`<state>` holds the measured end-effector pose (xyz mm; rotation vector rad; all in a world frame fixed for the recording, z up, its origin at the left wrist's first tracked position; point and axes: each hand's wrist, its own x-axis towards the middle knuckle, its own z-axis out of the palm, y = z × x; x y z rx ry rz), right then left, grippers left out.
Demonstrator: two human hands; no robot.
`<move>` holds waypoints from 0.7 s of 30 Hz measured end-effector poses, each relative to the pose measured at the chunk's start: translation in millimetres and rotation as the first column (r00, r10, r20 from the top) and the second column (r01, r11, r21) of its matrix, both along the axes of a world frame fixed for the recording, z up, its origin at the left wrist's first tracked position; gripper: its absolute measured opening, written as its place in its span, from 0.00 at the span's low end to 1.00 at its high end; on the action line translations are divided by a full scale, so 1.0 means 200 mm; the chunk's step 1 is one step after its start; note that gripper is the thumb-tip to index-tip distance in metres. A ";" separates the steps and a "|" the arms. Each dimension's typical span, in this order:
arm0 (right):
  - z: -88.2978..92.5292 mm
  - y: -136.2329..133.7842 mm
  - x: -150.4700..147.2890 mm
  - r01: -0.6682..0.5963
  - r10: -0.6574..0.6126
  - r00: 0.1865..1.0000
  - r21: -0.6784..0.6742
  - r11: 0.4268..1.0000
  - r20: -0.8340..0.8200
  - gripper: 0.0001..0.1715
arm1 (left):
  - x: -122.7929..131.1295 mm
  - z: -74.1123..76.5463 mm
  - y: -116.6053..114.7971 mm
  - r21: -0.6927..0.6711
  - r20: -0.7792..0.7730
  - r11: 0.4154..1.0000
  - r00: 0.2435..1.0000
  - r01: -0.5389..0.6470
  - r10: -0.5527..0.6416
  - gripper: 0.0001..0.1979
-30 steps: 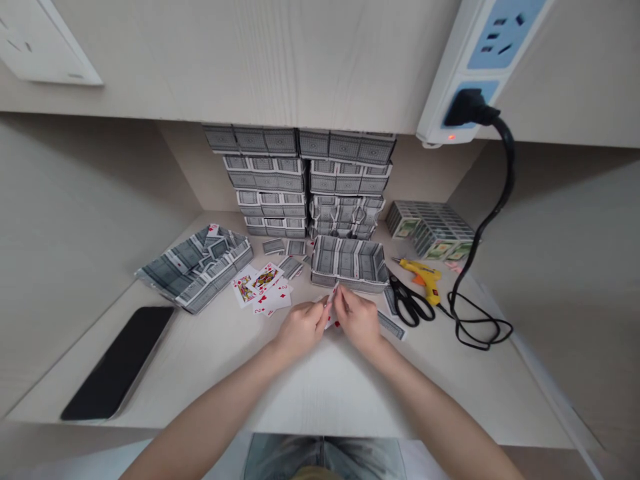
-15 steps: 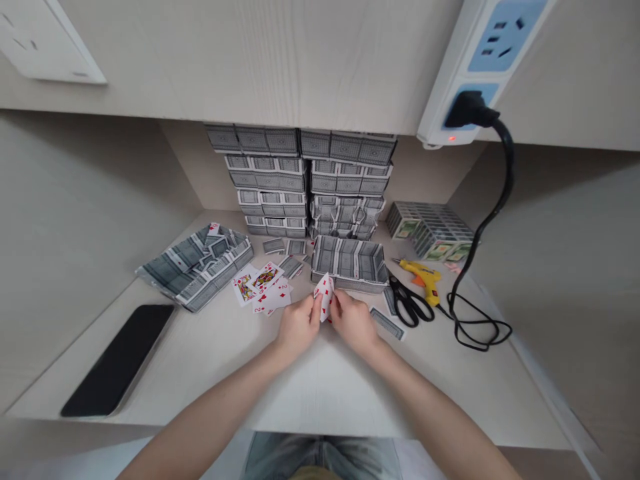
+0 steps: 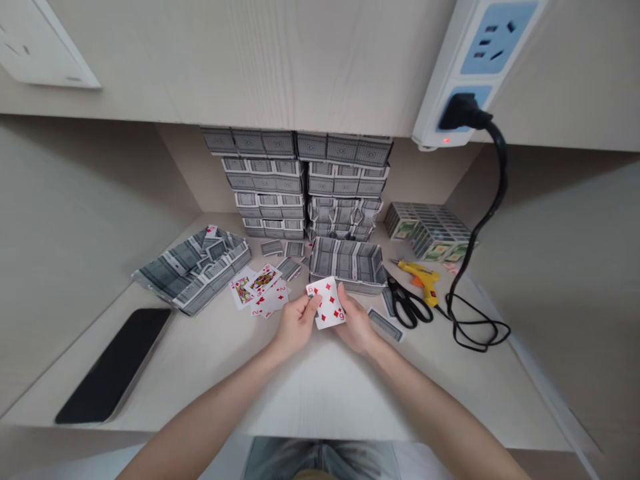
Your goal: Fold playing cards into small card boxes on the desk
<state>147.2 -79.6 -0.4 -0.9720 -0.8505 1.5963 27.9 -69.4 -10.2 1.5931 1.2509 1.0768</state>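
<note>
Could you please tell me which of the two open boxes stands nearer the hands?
The right box, beside the scissors: it stands just beyond the right hand, while the left box, near the phone, lies farther off.

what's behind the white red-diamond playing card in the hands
Just beyond the white red-diamond playing card is an open gray-patterned card-covered box, part of its near wall covered. The card's back and whatever lies directly behind it cannot be seen.
</note>
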 end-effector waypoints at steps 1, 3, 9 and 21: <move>-0.01 0.00 0.00 0.022 -0.023 0.999 0.023 0.999 0.036 0.29 | 0.00 0.00 0.00 -0.004 -0.008 1.000 1.000 0.003 -0.003 0.23; -0.04 0.00 0.00 0.063 -0.078 0.983 0.094 0.994 0.168 0.28 | 0.00 0.00 -0.01 -0.009 -0.027 1.000 1.000 0.011 -0.011 0.23; -0.09 0.02 0.05 0.015 -0.357 0.586 0.431 0.902 0.727 0.27 | 0.00 -0.01 -0.03 0.087 -0.200 0.996 0.978 -0.036 0.053 0.21; -0.03 -0.02 0.02 0.057 -0.357 0.758 0.489 0.871 0.546 0.16 | 0.00 0.03 -0.05 0.113 -0.061 0.990 0.993 -0.090 0.098 0.13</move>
